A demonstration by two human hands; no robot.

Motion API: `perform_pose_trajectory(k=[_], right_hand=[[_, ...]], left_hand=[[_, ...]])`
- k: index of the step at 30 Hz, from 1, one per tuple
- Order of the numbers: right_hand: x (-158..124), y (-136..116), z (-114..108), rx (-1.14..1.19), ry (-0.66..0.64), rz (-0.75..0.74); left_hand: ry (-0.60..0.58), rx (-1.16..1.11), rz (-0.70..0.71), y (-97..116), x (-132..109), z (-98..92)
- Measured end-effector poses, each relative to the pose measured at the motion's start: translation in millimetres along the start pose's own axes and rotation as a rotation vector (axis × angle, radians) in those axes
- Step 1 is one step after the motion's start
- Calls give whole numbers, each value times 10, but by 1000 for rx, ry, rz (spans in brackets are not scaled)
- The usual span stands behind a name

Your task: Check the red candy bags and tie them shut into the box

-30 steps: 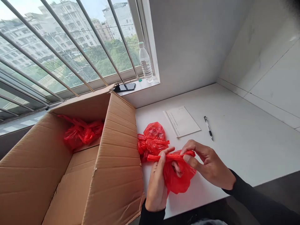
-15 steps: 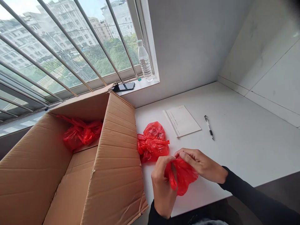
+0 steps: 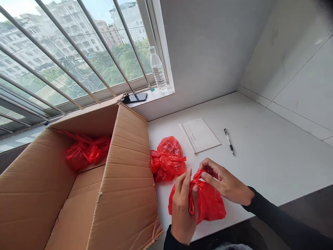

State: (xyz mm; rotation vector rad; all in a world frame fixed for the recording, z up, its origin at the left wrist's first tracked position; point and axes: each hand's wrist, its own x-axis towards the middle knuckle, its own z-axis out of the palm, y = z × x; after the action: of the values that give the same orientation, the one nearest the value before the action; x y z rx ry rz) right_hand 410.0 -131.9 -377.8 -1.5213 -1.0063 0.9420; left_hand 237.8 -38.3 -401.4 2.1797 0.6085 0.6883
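Note:
A red plastic bag (image 3: 210,203) rests near the front edge of the white table, its top twisted together. My right hand (image 3: 225,180) pinches the twisted end of that bag between thumb and fingers. On the bag's left side, my left hand (image 3: 183,208) holds another part of its gathered top between thumb and fingers. Just behind my left hand lies a second red bag (image 3: 170,156), knotted, against the cardboard box. Inside the box (image 3: 125,156), a third red bag (image 3: 90,149) sits at the far end.
An open notebook or pad (image 3: 201,135) lies behind the bags, with a pen (image 3: 229,142) to its right. A phone (image 3: 135,98) and a water bottle (image 3: 158,71) are on the windowsill. The box fills the left side.
The bag between my hands now spreads wider and sits lower. Its top has become a twisted strand, raised by my right hand. My left fingers have straightened somewhat.

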Motion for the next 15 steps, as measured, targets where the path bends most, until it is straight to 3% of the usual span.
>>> perform_pose_trajectory(k=[3,8,11,15], right_hand=[[-73,58,-40,-105,89,20],[-237,373,-239,-190,209,117],[-313,472,-289,-82,232,171],[-309,324,-165,244,219,167]], left_hand=[[29,24,-59,-58,-172,-9],[262,61,-221,-251,-551,-12],[334,72,-297,-268,-639,-2],[363,89,-213,-112,-553,22]])
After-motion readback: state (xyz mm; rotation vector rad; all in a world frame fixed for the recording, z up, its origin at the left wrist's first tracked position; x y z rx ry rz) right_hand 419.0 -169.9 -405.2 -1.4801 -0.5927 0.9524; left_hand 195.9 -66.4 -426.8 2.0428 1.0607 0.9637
